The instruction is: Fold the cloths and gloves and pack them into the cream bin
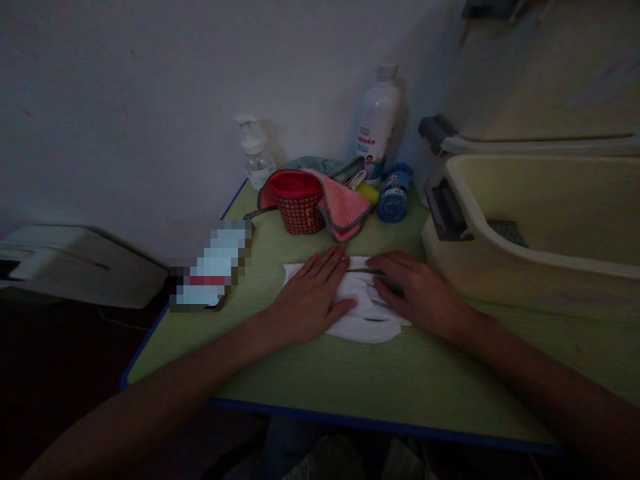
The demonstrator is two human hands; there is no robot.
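A white cloth (367,330) lies on the green tabletop, with folds and a narrow dark slit near its lower edge. My left hand (313,293) is flat on its left part, fingers stretched out and holding nothing. On the right, my right hand (413,290) is curved over the cloth with its thumb and fingers bent around a fold. A thin dark strip runs left from between its fingers; whether this is an object or a shadowed gap I cannot tell.
Behind stand a red patterned cup (300,210) under a pink cloth (345,203), a pump bottle (257,160), a white bottle (377,113) and a blue bottle (395,193). A phone (215,260) lies left. A cream bin (470,267) stands right; the table's blue edge (320,417) is near me.
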